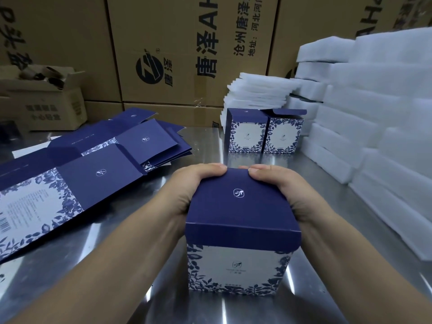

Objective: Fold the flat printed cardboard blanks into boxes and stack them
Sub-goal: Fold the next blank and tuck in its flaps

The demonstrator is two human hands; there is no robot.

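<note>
A folded blue-and-white printed box [240,232] stands upright on the steel table in front of me, its navy lid flap folded over the top. My left hand [189,188] grips the box's upper left side, fingers curled over the far top edge. My right hand [282,188] grips the upper right side the same way. Several flat printed blanks [70,174] lie spread across the table's left. Two folded boxes [264,132] stand side by side at the back, their top flaps raised.
White foam sheets [374,108] are piled high along the right side and behind the two boxes. Large brown shipping cartons [177,50] form a wall at the back. A small open carton [46,97] sits at the far left. The steel table [121,242] shows between the blanks and the box.
</note>
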